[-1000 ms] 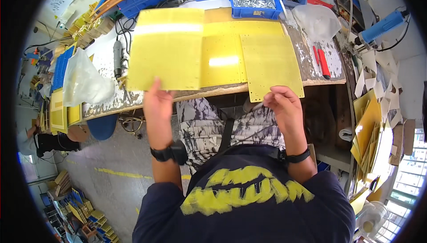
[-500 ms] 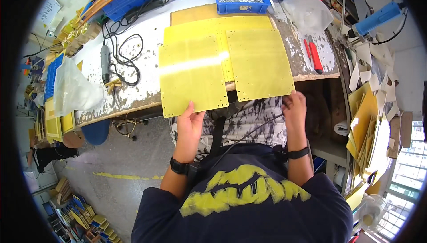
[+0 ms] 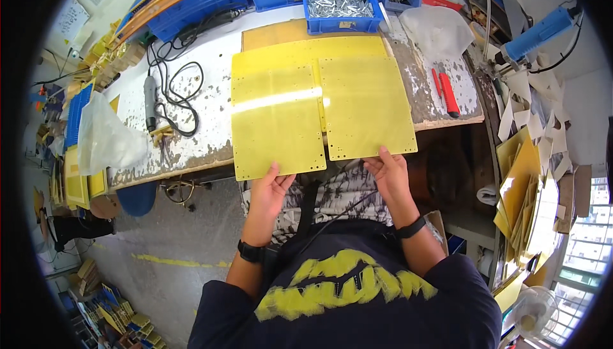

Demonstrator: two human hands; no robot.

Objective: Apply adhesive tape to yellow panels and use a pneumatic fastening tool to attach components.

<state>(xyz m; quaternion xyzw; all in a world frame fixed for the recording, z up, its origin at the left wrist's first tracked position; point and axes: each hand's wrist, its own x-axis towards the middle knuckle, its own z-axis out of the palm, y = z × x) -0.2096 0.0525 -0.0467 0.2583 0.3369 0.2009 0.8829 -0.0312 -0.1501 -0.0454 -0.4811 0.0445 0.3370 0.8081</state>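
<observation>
Two flat yellow panels with small drilled holes lie side by side, their near edges jutting past the front of the bench. My left hand grips the near edge of the left panel, thumb on top and fingers underneath. At the right panel, my right hand pinches the near edge in the same way. Both panels rest over a larger yellow sheet, which shows behind them and in the narrow gap between them.
A blue bin of metal fasteners stands behind the sheets. To the left lies a grey corded tool with black cable. A red-handled tool and a clear plastic bag are on the right. Yellow offcuts lean beyond the bench.
My right hand has moved left from the right panel's corner to the middle of its near edge. The panels sit slightly lower in view, and the gap between them looks narrower.
</observation>
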